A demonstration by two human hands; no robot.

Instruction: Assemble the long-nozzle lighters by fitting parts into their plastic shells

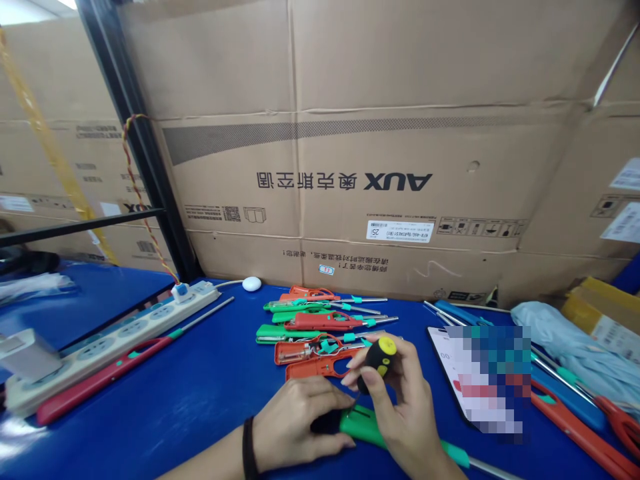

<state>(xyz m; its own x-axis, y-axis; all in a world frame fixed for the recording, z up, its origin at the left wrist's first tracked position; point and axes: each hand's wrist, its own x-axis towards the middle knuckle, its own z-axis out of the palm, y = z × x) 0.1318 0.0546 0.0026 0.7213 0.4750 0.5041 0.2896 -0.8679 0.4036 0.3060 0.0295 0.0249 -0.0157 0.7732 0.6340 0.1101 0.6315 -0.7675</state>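
Note:
My right hand [405, 407] is wrapped round the black and yellow handle of a screwdriver [379, 360], which stands upright with its tip on a green lighter body [367, 425]. My left hand [295, 427] is closed on the left end of that green body and pins it to the blue table [200, 393]. A metal tube [493, 469] runs out from the green body to the right. Just beyond my hands lies a pile of red, orange and green lighter bodies [315, 327], several of them opened up.
A white power strip [110, 340] and a long red lighter [105, 377] lie at the left. A phone [475, 380] lies at the right, with more long lighters [575, 427] and a grey-blue bag [575, 347] beyond it. Cardboard boxes [400, 167] wall off the back.

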